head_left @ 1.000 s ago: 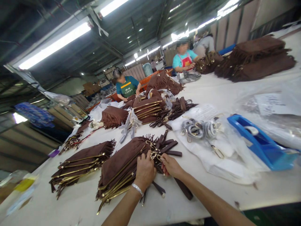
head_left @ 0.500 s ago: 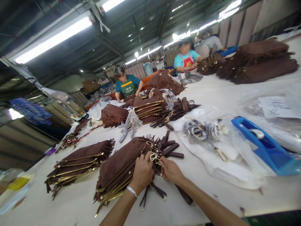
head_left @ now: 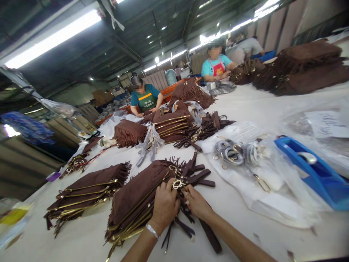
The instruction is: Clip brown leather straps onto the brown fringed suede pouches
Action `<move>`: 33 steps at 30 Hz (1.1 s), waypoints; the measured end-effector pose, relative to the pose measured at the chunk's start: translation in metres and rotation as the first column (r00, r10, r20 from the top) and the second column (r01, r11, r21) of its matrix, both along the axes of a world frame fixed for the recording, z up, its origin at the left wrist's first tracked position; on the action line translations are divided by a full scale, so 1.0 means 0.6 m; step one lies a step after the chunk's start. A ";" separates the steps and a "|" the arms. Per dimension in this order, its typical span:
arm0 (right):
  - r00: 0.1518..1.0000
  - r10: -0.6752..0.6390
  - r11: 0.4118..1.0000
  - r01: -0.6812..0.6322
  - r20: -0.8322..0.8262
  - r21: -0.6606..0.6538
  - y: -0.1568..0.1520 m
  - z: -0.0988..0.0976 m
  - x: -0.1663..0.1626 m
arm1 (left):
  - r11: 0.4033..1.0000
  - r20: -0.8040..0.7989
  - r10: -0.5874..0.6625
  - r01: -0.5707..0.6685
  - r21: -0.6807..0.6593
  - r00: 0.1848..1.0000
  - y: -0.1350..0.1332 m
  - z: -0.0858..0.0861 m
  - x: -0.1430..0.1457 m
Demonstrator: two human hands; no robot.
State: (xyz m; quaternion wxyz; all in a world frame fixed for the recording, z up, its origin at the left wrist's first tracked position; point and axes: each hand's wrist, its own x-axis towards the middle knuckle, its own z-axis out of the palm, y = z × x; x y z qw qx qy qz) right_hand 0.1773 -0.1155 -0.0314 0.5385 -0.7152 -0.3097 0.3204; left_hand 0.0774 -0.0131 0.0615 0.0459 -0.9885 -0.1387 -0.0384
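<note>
A stack of brown suede fringed pouches [head_left: 136,198] with gold zippers lies on the white table [head_left: 81,240] in front of me. My left hand [head_left: 164,205] rests on the stack's near corner, fingers curled and pinching the gold metal clasps [head_left: 176,183] there. My right hand [head_left: 196,204] sits just to the right, fingers pinched on the same clasps and the brown straps [head_left: 200,178] fanned beside them. More straps trail under my wrists toward the table's front edge.
A second pouch stack [head_left: 84,191] lies to the left, more stacks [head_left: 171,125] farther back. Plastic bags with metal rings [head_left: 234,153] and a blue tape dispenser [head_left: 313,171] sit to the right. Two people [head_left: 145,98] work across the table.
My view has drifted down and left a little. Both hands stay on the clasps at the stack's corner, shifting slightly along with the straps.
</note>
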 end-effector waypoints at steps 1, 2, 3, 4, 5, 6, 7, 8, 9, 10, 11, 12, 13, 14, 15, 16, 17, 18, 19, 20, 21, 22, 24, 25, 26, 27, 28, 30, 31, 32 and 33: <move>0.999 -0.029 0.999 0.028 0.035 0.035 0.002 0.000 -0.002 | 1.000 0.004 0.000 0.000 -0.003 1.000 0.001 0.000 0.000; 0.996 -0.056 0.996 0.051 0.075 0.070 0.003 0.001 -0.003 | 1.000 0.010 0.000 0.000 -0.007 1.000 0.001 0.000 0.001; 0.990 -0.079 0.993 0.068 0.112 0.100 0.004 0.001 -0.003 | 1.000 0.016 0.000 0.000 -0.011 1.000 0.002 0.001 0.001; 0.986 -0.094 0.990 0.077 0.140 0.119 0.005 0.001 -0.002 | 1.000 0.023 0.002 -0.002 -0.014 1.000 0.002 0.002 0.002; 0.984 -0.097 0.989 0.079 0.150 0.122 0.007 0.002 0.000 | 1.000 0.028 0.007 -0.006 -0.014 1.000 0.002 0.003 0.003; 0.984 -0.099 0.989 0.081 0.147 0.121 0.008 0.002 0.004 | 1.000 0.029 0.012 -0.012 -0.013 1.000 0.002 0.004 0.004; 0.986 -0.099 0.990 0.083 0.135 0.118 0.009 0.002 0.008 | 1.000 0.026 0.020 -0.020 -0.009 0.999 0.000 0.006 0.006; 0.988 -0.097 0.990 0.083 0.118 0.114 0.010 0.002 0.012 | 1.000 0.018 0.028 -0.028 -0.003 0.999 -0.002 0.007 0.007; 0.991 -0.092 0.991 0.081 0.099 0.111 0.011 0.001 0.016 | 0.999 0.007 0.036 -0.036 0.003 0.999 -0.004 0.008 0.008; 0.993 -0.088 0.991 0.079 0.080 0.110 0.012 0.001 0.019 | 0.999 -0.005 0.045 -0.045 0.011 0.999 -0.008 0.008 0.009; 0.995 -0.082 0.991 0.075 0.061 0.113 0.013 -0.001 0.022 | 0.998 -0.019 0.054 -0.054 0.021 0.998 -0.012 0.008 0.010; 0.996 -0.075 0.990 0.070 0.041 0.119 0.014 -0.003 0.023 | 0.998 -0.034 0.062 -0.061 0.033 0.998 -0.015 0.008 0.012; 0.998 -0.066 0.990 0.063 0.016 0.124 0.015 -0.005 0.024 | 0.997 -0.047 0.069 -0.066 0.047 0.997 -0.019 0.007 0.013; 0.998 -0.055 0.990 0.056 -0.013 0.127 0.017 -0.007 0.024 | 0.995 -0.058 0.075 -0.071 0.065 0.996 -0.022 0.006 0.015; 0.998 -0.044 0.991 0.049 -0.043 0.127 0.019 -0.010 0.024 | 0.994 -0.070 0.078 -0.073 0.083 0.994 -0.025 0.004 0.018; 0.997 -0.034 0.991 0.043 -0.074 0.125 0.022 -0.013 0.024 | 0.992 -0.083 0.081 -0.072 0.101 0.993 -0.027 0.002 0.021; 0.995 -0.023 0.992 0.035 -0.102 0.124 0.025 -0.015 0.024 | 0.990 -0.097 0.085 -0.073 0.120 0.992 -0.028 0.000 0.024; 0.992 -0.012 0.992 0.028 -0.128 0.123 0.027 -0.016 0.025 | 0.987 -0.109 0.092 -0.077 0.139 0.990 -0.029 -0.003 0.026; 0.989 -0.002 0.992 0.020 -0.151 0.124 0.029 -0.017 0.026 | 0.984 -0.119 0.102 -0.083 0.158 0.988 -0.029 -0.006 0.029; 0.985 0.010 0.992 0.012 -0.171 0.127 0.031 -0.017 0.027 | 0.981 -0.127 0.111 -0.088 0.174 0.986 -0.028 -0.008 0.032; 0.982 0.021 0.992 0.003 -0.189 0.130 0.031 -0.017 0.029 | 0.978 -0.133 0.119 -0.093 0.188 0.984 -0.027 -0.010 0.034; 0.978 0.032 0.991 -0.005 -0.206 0.132 0.030 -0.016 0.031 | 0.975 -0.137 0.126 -0.097 0.198 0.983 -0.026 -0.011 0.035; 0.972 0.043 0.991 -0.012 -0.233 0.133 0.025 -0.013 0.035 | 0.975 -0.144 0.126 -0.095 0.203 0.982 -0.022 -0.011 0.036; 0.969 0.043 0.992 -0.012 -0.242 0.129 0.020 -0.012 0.037 | 0.976 -0.147 0.119 -0.088 0.198 0.982 -0.020 -0.010 0.036; 0.968 0.039 0.992 -0.009 -0.249 0.122 0.014 -0.010 0.038 | 0.979 -0.148 0.108 -0.079 0.190 0.983 -0.017 -0.009 0.036; 0.967 0.033 0.994 -0.004 -0.254 0.113 0.007 -0.009 0.038 | 0.981 -0.147 0.095 -0.068 0.180 0.985 -0.015 -0.008 0.035; 0.965 0.026 0.995 0.001 -0.260 0.104 -0.001 -0.007 0.037 | 0.984 -0.144 0.082 -0.057 0.169 0.986 -0.013 -0.007 0.034; 0.970 0.013 0.996 0.008 -0.243 0.087 -0.015 -0.005 0.035 | 0.988 -0.127 0.068 -0.048 0.149 0.990 -0.010 -0.007 0.032; 0.977 0.010 0.997 0.008 -0.213 0.081 -0.021 -0.004 0.034 | 0.989 -0.114 0.068 -0.051 0.140 0.991 -0.010 -0.008 0.032; 0.985 0.009 0.997 0.005 -0.173 0.078 -0.026 -0.003 0.033 | 0.990 -0.099 0.070 -0.057 0.133 0.993 -0.010 -0.008 0.031; 0.992 0.013 0.997 -0.003 -0.129 0.077 -0.030 -0.002 0.032 | 0.990 -0.084 0.075 -0.064 0.126 0.994 -0.011 -0.009 0.031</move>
